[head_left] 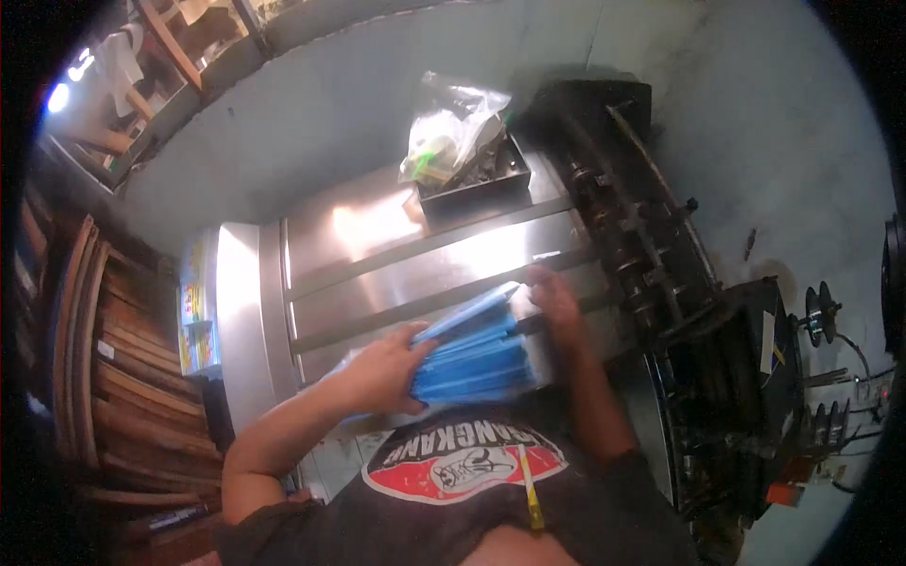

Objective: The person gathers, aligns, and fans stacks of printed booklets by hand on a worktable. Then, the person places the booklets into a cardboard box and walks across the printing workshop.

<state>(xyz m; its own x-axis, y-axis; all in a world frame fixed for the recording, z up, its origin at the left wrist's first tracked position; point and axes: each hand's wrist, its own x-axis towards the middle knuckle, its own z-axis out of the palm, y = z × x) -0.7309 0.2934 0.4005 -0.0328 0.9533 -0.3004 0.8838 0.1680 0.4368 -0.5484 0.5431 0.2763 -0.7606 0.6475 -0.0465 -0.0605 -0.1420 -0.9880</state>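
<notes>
A thick stack of blue sheets with white edges [477,363] is held in front of my chest, over the near side of a shiny metal table. Its layers are fanned slightly apart. My left hand [382,373] grips the left end, thumb and fingers closed about the sheets. At the far right corner of the stack, my right hand [555,300] is bent round the white edge. Its fingers are partly blurred and partly hidden by the sheets.
A black machine with rods and rollers [651,255] borders the table [396,274] on the right. A dark box [477,193] holding a clear plastic bag [453,123] sits at the back. Wooden boards [142,368] lean at the left, beside colourful printed packs [198,307].
</notes>
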